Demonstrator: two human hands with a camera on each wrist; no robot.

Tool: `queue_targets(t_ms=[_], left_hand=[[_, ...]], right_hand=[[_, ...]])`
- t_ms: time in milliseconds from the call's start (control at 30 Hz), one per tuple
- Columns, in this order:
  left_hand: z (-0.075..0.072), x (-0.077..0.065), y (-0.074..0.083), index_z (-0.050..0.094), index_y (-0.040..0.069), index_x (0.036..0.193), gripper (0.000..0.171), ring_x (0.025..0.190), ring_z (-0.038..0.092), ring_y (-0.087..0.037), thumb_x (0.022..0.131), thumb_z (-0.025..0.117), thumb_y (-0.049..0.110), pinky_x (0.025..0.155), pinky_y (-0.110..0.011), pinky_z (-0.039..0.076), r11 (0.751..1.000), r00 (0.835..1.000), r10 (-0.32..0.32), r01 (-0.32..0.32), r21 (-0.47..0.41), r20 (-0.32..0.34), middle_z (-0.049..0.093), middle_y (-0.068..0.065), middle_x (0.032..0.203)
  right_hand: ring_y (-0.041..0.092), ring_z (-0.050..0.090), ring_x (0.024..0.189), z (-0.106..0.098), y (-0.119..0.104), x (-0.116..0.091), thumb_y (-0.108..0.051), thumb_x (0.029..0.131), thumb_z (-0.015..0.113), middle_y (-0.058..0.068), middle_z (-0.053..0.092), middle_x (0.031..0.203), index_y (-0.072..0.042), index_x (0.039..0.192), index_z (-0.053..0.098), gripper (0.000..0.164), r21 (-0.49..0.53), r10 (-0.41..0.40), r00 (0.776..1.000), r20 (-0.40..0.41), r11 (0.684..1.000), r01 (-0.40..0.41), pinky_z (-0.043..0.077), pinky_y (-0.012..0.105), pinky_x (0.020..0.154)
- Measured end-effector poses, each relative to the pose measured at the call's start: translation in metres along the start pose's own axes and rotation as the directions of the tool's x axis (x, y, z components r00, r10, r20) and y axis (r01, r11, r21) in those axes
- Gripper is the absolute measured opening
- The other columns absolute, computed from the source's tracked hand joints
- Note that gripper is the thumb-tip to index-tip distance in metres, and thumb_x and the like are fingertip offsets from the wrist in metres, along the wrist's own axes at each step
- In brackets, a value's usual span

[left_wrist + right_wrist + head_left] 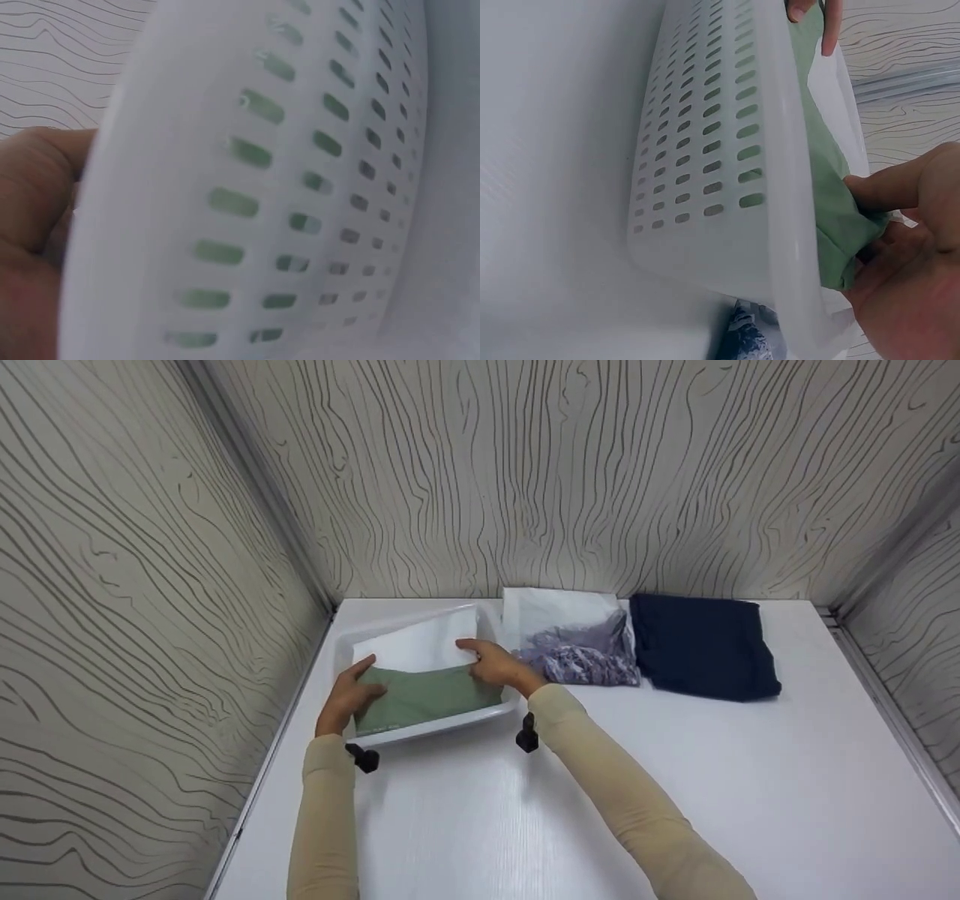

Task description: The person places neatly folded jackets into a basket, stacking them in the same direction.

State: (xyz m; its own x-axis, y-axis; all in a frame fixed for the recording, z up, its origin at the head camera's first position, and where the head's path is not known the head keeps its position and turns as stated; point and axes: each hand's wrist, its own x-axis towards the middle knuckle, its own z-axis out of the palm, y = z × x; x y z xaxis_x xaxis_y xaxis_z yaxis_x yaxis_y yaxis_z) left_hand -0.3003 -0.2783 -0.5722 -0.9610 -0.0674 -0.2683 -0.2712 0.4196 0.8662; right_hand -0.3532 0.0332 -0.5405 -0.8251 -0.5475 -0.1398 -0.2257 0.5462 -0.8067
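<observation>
A folded green cloth [427, 694] lies in a white plastic basket [442, 727] with slotted walls. Behind it in the basket shows a flat white piece [424, 641]. At the cloth's left end, my left hand [345, 701] holds it with the thumb over the top; in the left wrist view the basket wall [172, 187] hides most of that hand [30, 225]. My right hand [495, 664] grips the right end. The right wrist view shows its thumb on the green cloth [829, 187] and the other fingers of the hand [915, 262] curled underneath.
Right of the basket lies a clear and white bag [559, 607] with purple patterned cloth [585, 660] in it. Beside that is a folded navy cloth [705, 649]. Patterned panels [480, 480] stand behind and left of the white table [480, 825].
</observation>
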Motion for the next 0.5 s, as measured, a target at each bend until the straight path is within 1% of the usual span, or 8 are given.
queue_targets(t_ms=[133, 233, 300, 400, 500], left_hand=[[0.001, 0.001, 0.000, 0.033, 0.009, 0.168, 0.077, 0.164, 0.017, -0.041, 0.098, 0.064, 0.007, 0.132, -0.059, 0.020, 1.000, 1.000, -0.005, 0.004, 0.027, 0.017, 0.023, -0.021, 0.176], [0.002, 0.001, -0.001, 0.030, 0.006, 0.169, 0.080, 0.165, 0.015, -0.041, 0.097, 0.064, 0.005, 0.132, -0.058, 0.019, 0.999, 0.999, -0.021, 0.020, 0.039, 0.034, 0.022, -0.022, 0.176], [0.002, 0.000, -0.001, 0.028, 0.006, 0.169, 0.082, 0.165, 0.014, -0.041, 0.096, 0.064, 0.006, 0.132, -0.058, 0.019, 0.998, 0.998, -0.040, 0.038, 0.045, 0.047, 0.020, -0.022, 0.177], [0.002, 0.000, -0.001, 0.026, 0.005, 0.169, 0.083, 0.165, 0.015, -0.041, 0.096, 0.064, 0.010, 0.132, -0.059, 0.019, 0.997, 0.995, -0.066, 0.063, 0.054, 0.068, 0.019, -0.022, 0.177], [0.002, -0.001, -0.002, 0.023, 0.004, 0.170, 0.084, 0.164, 0.015, -0.042, 0.097, 0.064, 0.014, 0.132, -0.060, 0.018, 0.994, 0.991, -0.092, 0.086, 0.063, 0.093, 0.018, -0.022, 0.177]], right_hand=[[0.036, 0.042, 0.155, 0.001, -0.001, -0.001, 0.012, 0.095, 0.050, 0.021, 0.045, 0.165, 0.003, 0.159, 0.046, 0.065, -0.098, -0.025, 1.000, -0.002, 0.995, 0.025, 0.043, 0.048, 0.120], [0.039, 0.047, 0.151, 0.002, -0.002, -0.003, 0.014, 0.092, 0.050, 0.025, 0.051, 0.160, 0.006, 0.155, 0.050, 0.063, -0.190, -0.048, 0.999, 0.010, 0.981, 0.049, 0.043, 0.050, 0.121], [0.040, 0.050, 0.148, 0.004, -0.003, -0.004, 0.013, 0.093, 0.051, 0.026, 0.054, 0.156, 0.007, 0.152, 0.053, 0.059, -0.262, -0.050, 0.998, 0.023, 0.964, 0.055, 0.043, 0.050, 0.121], [0.041, 0.053, 0.145, 0.007, -0.005, -0.007, 0.009, 0.097, 0.055, 0.027, 0.059, 0.151, 0.008, 0.148, 0.057, 0.051, -0.357, -0.036, 0.999, 0.041, 0.933, 0.048, 0.043, 0.050, 0.121], [0.042, 0.061, 0.135, 0.011, -0.005, -0.008, 0.005, 0.100, 0.056, 0.028, 0.065, 0.141, 0.009, 0.140, 0.063, 0.040, -0.436, -0.052, 0.998, 0.044, 0.898, 0.066, 0.047, 0.051, 0.116]])
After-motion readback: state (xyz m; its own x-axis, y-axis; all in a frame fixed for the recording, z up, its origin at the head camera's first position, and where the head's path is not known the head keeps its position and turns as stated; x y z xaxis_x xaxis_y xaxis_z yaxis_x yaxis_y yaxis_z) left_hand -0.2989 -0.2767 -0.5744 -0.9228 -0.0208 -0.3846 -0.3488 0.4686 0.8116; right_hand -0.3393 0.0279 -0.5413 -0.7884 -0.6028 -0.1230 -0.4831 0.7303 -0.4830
